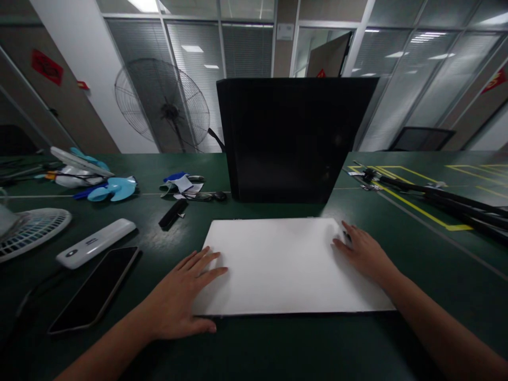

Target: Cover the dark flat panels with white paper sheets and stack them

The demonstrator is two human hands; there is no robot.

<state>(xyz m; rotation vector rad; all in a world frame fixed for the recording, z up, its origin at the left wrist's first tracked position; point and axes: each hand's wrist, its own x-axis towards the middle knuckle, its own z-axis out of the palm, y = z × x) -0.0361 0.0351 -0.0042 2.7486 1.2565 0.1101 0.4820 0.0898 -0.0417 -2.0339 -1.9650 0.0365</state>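
Observation:
A white rectangular board (281, 270) with a thin dark rim lies flat on the dark green table in front of me. My left hand (184, 293) rests over its left edge, fingers spread on the white surface and thumb near the front corner. At the far right corner, my right hand (363, 248) touches the board's edge, with thumb and index finger apart. A small dark patch shows between them; I cannot tell whether it is an object or the gap. Behind the board stands a large black box-like object (293, 143).
Left of the board lie a phone (95, 291), a white elongated device (97, 243), a small black object (173, 214), a fan grille (37, 227) and blue fan blades (115, 189). Black poles (456, 193) and yellow tape lines are on the right. A large standing fan (169, 111) is behind the table.

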